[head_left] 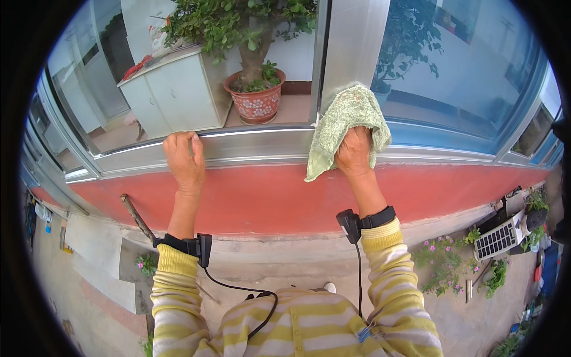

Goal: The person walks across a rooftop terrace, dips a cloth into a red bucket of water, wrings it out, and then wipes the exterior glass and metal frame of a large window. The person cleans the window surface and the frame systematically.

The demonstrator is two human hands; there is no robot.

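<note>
My right hand (356, 151) holds a pale green terry cloth (352, 118) against the metal window frame (258, 145), where the wide upright post meets the lower rail. The cloth drapes over my fingers and hides most of them. My left hand (184, 156) rests with curled fingers on the lower rail, further left, and holds no object that I can see. Behind the left glass pane, a plant with a thick trunk stands in a terracotta-coloured flowerpot (257, 103) with a flower pattern. The right pane (450, 89) looks blue.
Below the frame runs a red wall (267, 201). A wooden stick (136, 216) leans at the left beside concrete steps (105, 263). Pink-flowered plants (439, 263) and a white slotted panel (498, 238) are at the right. Black cables hang from both wrist straps.
</note>
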